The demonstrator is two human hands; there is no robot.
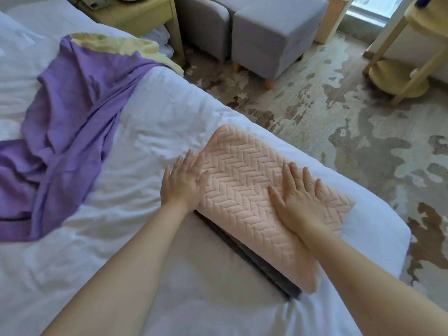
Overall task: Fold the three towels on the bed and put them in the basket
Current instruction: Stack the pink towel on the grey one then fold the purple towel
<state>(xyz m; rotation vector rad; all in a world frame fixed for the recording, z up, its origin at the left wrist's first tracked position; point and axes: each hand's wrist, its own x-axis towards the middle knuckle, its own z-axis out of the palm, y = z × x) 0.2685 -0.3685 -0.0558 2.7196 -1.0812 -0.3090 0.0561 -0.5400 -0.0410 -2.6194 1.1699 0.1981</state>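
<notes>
A folded pink towel [244,187] with a herringbone texture lies near the bed's right edge, on top of a dark grey folded towel [264,265] whose edge shows beneath it. My left hand [181,183] lies flat with straight fingers at the pink towel's left edge. My right hand [298,200] presses flat on the towel's right part. A purple towel [70,132] lies crumpled and unfolded on the left of the white bed [155,122]. No basket is in view.
A yellow cloth [114,44] lies beyond the purple towel at the bed's far edge. Grey ottomans [274,35] and a pale wooden nightstand [145,15] stand behind the bed. A patterned carpet [339,112] covers the floor on the right, with a yellow round stand [400,73].
</notes>
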